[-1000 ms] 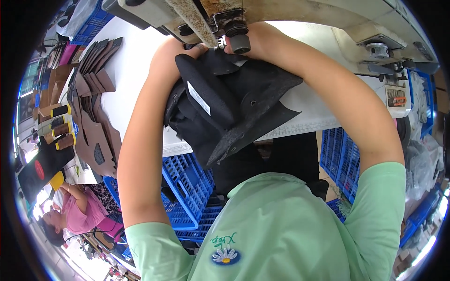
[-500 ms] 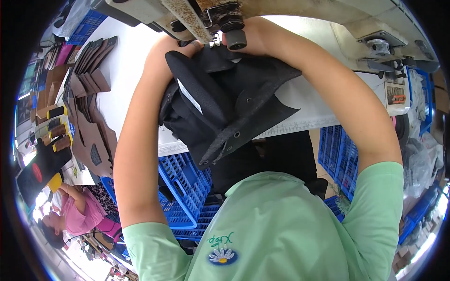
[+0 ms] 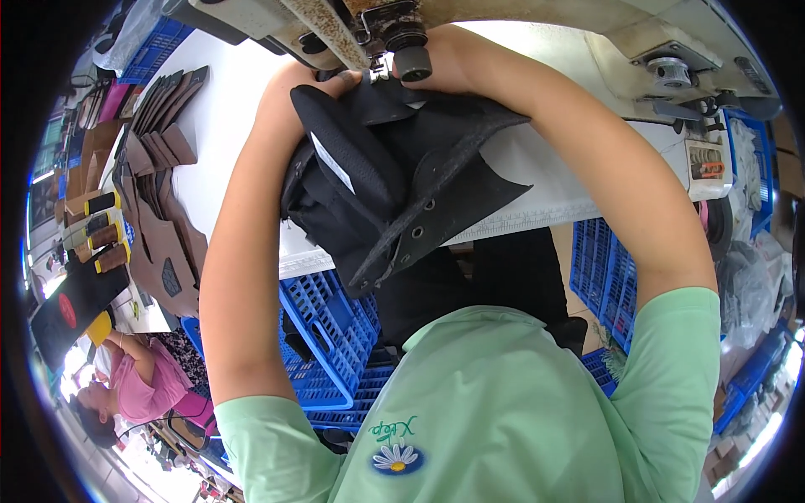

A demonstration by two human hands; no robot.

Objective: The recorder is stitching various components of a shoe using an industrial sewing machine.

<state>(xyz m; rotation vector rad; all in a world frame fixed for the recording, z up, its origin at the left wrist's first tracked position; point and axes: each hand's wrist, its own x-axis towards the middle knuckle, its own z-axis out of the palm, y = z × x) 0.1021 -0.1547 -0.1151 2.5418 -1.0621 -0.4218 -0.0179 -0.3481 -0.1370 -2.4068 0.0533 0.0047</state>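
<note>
A black shoe upper [image 3: 369,159] with a padded part, a white label and metal eyelets lies bunched at the front of the white table. Its far edge runs under the presser foot [image 3: 380,69] of a sewing machine [image 3: 537,18]. Just left of the foot, my left hand [image 3: 323,82] is closed on the upper, thumb on top and the other fingers hidden. My right hand [image 3: 443,63] rests close to the foot on the other side, against the upper's far edge. A dark knob [image 3: 412,63] on the machine head covers most of its fingers.
Brown cut pieces [image 3: 163,226] are stacked on the left, beside several thread spools [image 3: 105,235]. Blue crates [image 3: 331,335] stand below the table edge. A ruler strip [image 3: 511,222] lines that edge. A person in pink [image 3: 151,386] sits at far left.
The whole view has shifted slightly, so the machine, my arms and the upper sit a bit higher and further left. Both hands stay beside the presser foot.
</note>
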